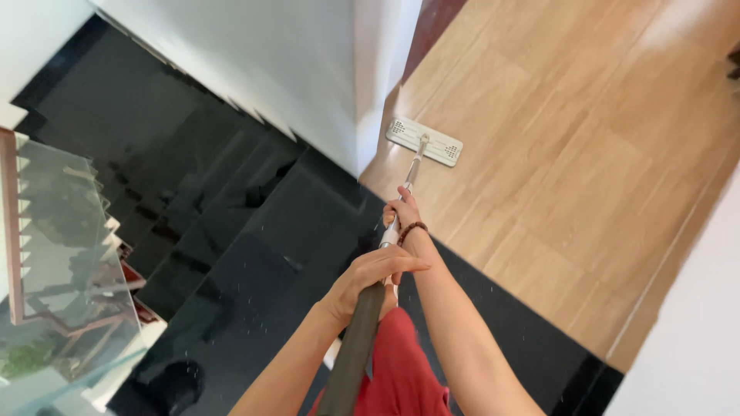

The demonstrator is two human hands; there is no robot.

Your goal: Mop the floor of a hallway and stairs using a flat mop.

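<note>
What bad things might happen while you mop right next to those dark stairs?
1. The person stands on the dark landing right beside the stairs going down; a backward step might miss the edge.
2. If the wooden floor is wet behind the mop head, it may be slippery.
3. Both hands, the left hand and right hand, grip the mop handle, so neither is free to catch the glass railing in a stumble.
</note>
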